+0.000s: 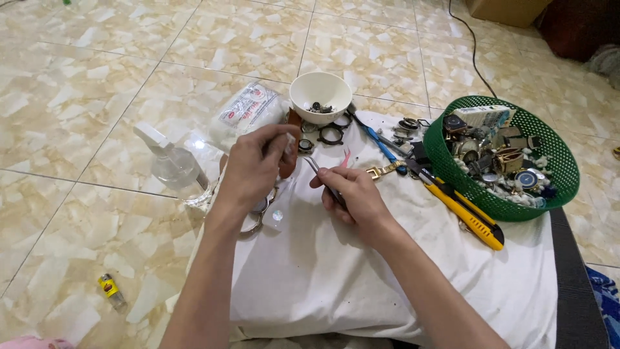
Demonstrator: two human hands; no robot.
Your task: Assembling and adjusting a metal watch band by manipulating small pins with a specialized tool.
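Okay, we see two bare hands over a white cloth (336, 271) spread on a tiled floor (84, 97). Left hand (252, 171) is raised, fingers pinched shut on a small pale piece (289, 139); we cannot tell what the piece is. A brown strap (289, 165) shows just behind that hand; held or only lying there, we cannot tell. Right hand (355, 197) is closed around tweezers (321, 174), tips pointing up and left toward the left hand's fingers, not touching them as far as we see.

Under the left wrist we spot round metal watch parts (258, 213) on the cloth. Behind the hands sits a white bowl (321, 87) with small dark bits inside, a dark ring (330, 136) just in front of it. A plastic bag (248, 110) lies left of the bowl. A clear spray bottle (171, 161) stands on the floor at the cloth's left edge. A blue tool (381, 145) lies right of the bowl, then a yellow cutter (468, 213) touching the rim of a green basket (562, 181) full of watch pieces. We note a small yellow lighter (111, 289) on the floor, well apart at lower left, and a black cable (475, 55) running away at the top.
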